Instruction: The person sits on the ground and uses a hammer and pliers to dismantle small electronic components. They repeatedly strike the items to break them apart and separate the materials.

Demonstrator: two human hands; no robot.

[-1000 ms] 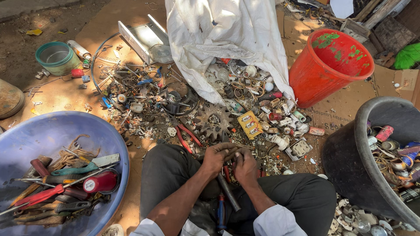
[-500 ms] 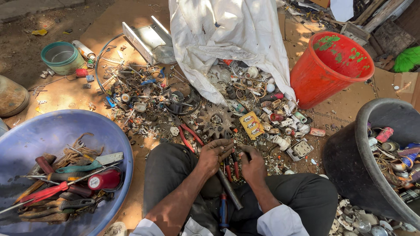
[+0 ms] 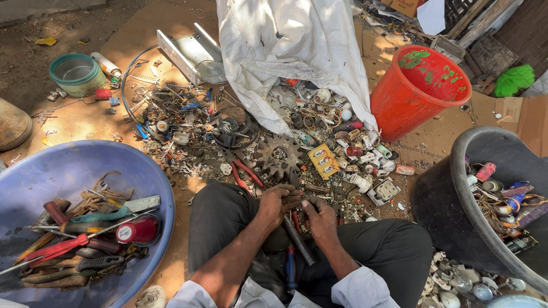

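A red bucket [image 3: 419, 91] stands beside a white sack [image 3: 288, 51].

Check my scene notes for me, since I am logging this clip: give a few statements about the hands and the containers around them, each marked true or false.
1. Both hands, left hand and right hand, meet over the lap. True.
2. The red bucket lies tipped on its side. False: it stands upright.
3. The blue basin holds hand tools. True.
4. The white sack sits inside the black tub. False: it lies on the ground above the scrap pile.
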